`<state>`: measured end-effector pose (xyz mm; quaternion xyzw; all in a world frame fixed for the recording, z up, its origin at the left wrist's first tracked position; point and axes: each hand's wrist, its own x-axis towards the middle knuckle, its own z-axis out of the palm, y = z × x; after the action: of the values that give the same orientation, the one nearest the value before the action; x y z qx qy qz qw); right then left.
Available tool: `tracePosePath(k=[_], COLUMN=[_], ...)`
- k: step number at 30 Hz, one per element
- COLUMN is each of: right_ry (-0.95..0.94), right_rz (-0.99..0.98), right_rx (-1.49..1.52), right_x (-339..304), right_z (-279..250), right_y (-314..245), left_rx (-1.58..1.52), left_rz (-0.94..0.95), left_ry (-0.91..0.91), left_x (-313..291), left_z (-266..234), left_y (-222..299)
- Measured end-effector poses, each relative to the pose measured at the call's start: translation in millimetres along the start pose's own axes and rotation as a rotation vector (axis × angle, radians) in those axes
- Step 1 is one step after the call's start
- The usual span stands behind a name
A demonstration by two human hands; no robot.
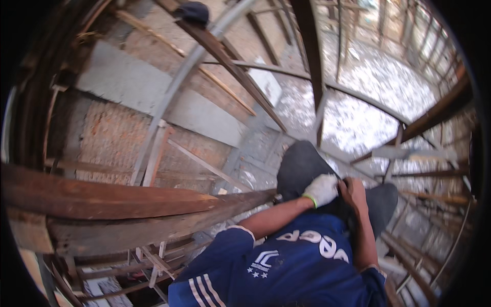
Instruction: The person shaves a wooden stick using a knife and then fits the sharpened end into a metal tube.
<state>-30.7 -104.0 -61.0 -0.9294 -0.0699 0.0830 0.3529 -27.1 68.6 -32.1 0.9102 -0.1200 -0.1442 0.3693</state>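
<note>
My left hand [322, 190], in a pale work glove with a yellow-green cuff edge, is at my lap with its fingers bent together. Close beside it is my bare right hand [353, 193], its fingers curled and the thumb side turned toward the glove. A thin dark strip or cord [336, 176] shows between the two hands; its ends are hidden and I cannot make out what it is. Both hands lie over my dark trousers [302, 166], with the knees bent and apart.
Heavy brown timber beams [128, 202] run close on my left. Another dark beam [240, 71] slants away ahead, a dark cap-like thing [193, 13] at its upper end. A grey pipe [176, 84] curves past it. Floor and debris lie far below, with more framing [368, 102] to the right.
</note>
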Motion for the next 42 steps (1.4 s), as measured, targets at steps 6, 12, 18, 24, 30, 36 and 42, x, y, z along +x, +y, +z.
tracePosePath(k=[6, 12, 18, 24, 30, 36, 42], right_ry=[0.015, -0.115, -0.078, -0.067, 0.023, 0.077, 0.068], right_rz=[0.105, 0.334, 0.738, 0.677, 0.536, 0.425, 0.467], right_rx=[0.131, 0.265, 1.348, 1.322, 1.141, 1.083, 0.98], right_x=[-10, -27, -11, 23, 38, -21, -89], right_z=[-8, -26, -39, -65, -71, -87, -61], right_y=[-13, -10, -24, -53, -75, -98, -73], left_rx=[-0.015, 0.015, -0.087, 0.138, 0.099, -0.225, -0.624], left_rz=[-0.042, 0.061, 0.019, -0.116, -0.114, -0.284, -0.437], left_ry=[-0.083, -0.106, -0.107, -0.401, -0.324, -0.355, -0.211], left_x=[2, -6, -12, -3, 0, 2, -1], left_z=[14, 24, 21, 16, 24, 12, -13], left_y=[-13, -1, 3, 16, 4, -4, -6])
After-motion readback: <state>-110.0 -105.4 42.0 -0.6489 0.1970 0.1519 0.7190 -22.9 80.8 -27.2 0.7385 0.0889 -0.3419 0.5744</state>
